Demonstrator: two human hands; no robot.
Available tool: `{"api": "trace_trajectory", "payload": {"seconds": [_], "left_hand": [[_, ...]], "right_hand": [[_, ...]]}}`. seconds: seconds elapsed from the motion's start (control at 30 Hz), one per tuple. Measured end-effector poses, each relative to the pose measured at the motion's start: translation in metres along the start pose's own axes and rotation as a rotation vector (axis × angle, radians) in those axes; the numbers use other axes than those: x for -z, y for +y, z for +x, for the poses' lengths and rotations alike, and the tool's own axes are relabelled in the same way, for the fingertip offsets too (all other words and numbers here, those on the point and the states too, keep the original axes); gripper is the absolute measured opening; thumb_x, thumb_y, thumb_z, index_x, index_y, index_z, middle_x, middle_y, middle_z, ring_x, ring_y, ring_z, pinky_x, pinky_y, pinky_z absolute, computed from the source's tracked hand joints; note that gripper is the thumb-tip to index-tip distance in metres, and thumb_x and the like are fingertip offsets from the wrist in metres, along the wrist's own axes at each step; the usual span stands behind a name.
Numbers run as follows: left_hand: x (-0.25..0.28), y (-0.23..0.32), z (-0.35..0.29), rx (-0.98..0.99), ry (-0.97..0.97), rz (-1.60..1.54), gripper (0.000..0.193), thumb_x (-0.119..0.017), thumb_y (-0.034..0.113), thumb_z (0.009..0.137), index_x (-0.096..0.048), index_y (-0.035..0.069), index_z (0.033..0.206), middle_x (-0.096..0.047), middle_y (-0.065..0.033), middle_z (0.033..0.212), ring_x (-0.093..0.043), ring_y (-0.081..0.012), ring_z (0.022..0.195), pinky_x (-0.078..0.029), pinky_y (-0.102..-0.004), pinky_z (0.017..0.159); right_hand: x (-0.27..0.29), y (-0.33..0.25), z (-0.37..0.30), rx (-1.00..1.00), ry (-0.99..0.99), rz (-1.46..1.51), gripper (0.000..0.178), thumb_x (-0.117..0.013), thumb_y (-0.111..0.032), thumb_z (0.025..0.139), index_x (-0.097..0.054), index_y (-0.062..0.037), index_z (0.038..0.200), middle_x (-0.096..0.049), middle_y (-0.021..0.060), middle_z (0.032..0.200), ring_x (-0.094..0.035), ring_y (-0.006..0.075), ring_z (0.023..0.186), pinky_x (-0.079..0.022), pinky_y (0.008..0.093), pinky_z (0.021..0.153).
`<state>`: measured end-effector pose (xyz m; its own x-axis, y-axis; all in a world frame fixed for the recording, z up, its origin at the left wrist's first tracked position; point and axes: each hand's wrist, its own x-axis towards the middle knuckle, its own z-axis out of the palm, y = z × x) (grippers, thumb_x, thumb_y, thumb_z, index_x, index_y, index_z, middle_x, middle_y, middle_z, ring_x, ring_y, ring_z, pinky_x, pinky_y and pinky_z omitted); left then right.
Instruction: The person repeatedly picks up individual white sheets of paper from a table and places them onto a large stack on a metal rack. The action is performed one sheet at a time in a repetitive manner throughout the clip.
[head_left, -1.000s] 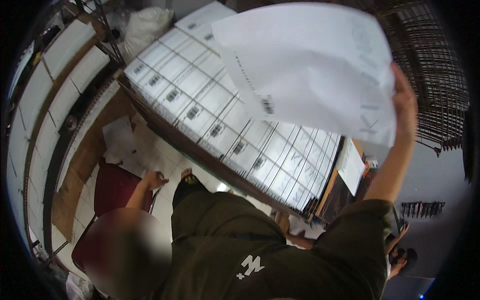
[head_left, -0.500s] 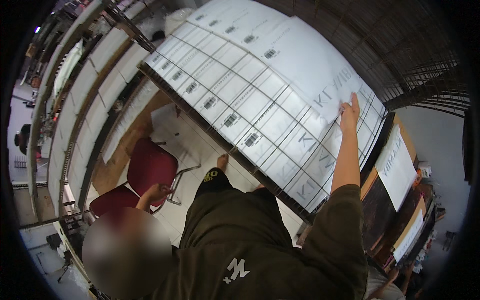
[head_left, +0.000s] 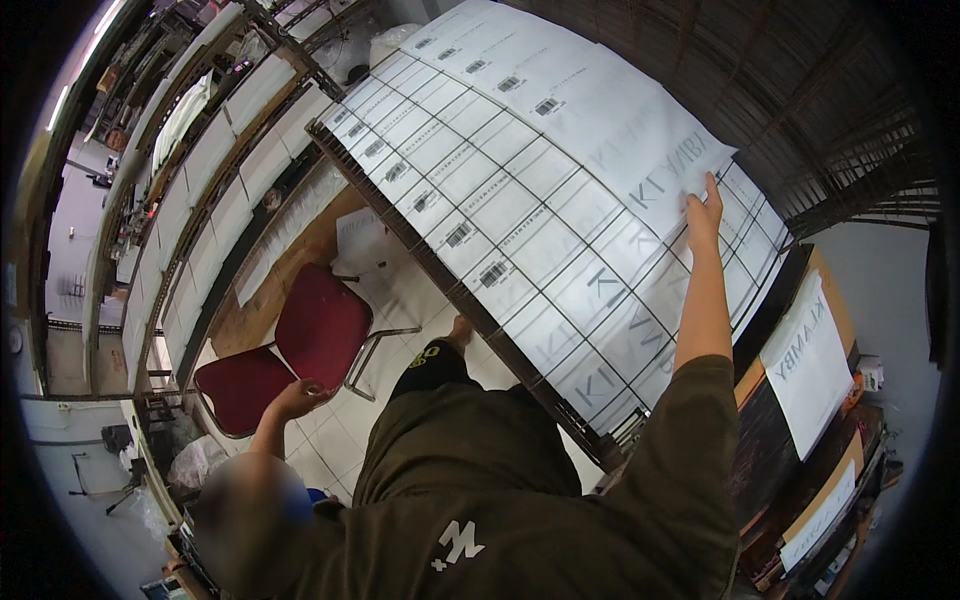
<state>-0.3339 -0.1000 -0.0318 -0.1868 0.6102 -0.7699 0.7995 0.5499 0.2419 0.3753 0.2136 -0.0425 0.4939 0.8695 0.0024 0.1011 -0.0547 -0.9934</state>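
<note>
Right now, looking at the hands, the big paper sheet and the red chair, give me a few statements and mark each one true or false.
1. The right hand rests on the large white sheet spread over the wire grid table. True.
2. The left hand is also pressed on the sheet. False: it is low, near the red chair.
3. The chair is blue. False: its seat and back are red.
4. The chair stands on the tiled floor beside the table. True.
5. The sheet is crumpled into a ball. False: it lies flat.
</note>
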Motion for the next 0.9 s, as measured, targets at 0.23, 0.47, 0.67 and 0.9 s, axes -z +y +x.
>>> {"api": "trace_trajectory", "payload": {"seconds": [0.23, 0.47, 0.67, 0.9], "left_hand": [[0.035, 0.099, -0.055, 0.002, 0.072, 0.038, 0.045, -0.063, 0.038, 0.08, -0.061, 0.0, 0.103, -0.064, -0.0166, 0.099, -0.061, -0.0283, 0.092, -0.048, -0.0353, 0.079], [0.073, 0.131, -0.018, -0.206, 0.065, 0.205, 0.042, -0.064, 0.035, 0.08, -0.06, 0.0, 0.103, -0.064, -0.0157, 0.097, -0.062, -0.0264, 0.091, -0.048, -0.0338, 0.079], [0.098, 0.176, 0.009, -0.388, -0.023, 0.151, 0.041, -0.063, 0.03, 0.081, -0.057, 0.001, 0.109, -0.064, -0.0141, 0.098, -0.061, -0.0248, 0.091, -0.048, -0.0339, 0.079], [0.143, 0.198, 0.113, -0.489, -0.186, 0.299, 0.048, -0.064, 0.036, 0.08, -0.055, 0.001, 0.112, -0.064, -0.0146, 0.098, -0.061, -0.0253, 0.091, -0.048, -0.0351, 0.078]], "right_hand": [[0.002, -0.002, 0.028, -0.007, 0.009, -0.058, 0.066, -0.045, 0.006, 0.071, -0.037, -0.0058, 0.135, -0.035, 0.0142, 0.14, -0.057, 0.0166, 0.087, -0.047, 0.0248, 0.066], [0.006, 0.032, 0.033, 0.143, 0.071, -0.141, 0.067, -0.052, 0.002, 0.069, -0.037, -0.0052, 0.134, -0.048, 0.0179, 0.126, -0.059, 0.0204, 0.081, -0.048, 0.028, 0.067], [0.008, 0.032, 0.023, 0.42, 0.271, -0.432, 0.057, -0.065, -0.02, 0.079, -0.042, -0.0073, 0.13, -0.045, 0.0173, 0.127, -0.046, 0.0278, 0.116, -0.039, 0.0336, 0.094], [0.019, -0.005, -0.067, 0.36, 0.307, -0.597, 0.042, -0.065, -0.019, 0.08, -0.053, -0.0036, 0.117, -0.053, 0.0178, 0.118, -0.048, 0.0302, 0.113, -0.036, 0.0366, 0.098]]}}
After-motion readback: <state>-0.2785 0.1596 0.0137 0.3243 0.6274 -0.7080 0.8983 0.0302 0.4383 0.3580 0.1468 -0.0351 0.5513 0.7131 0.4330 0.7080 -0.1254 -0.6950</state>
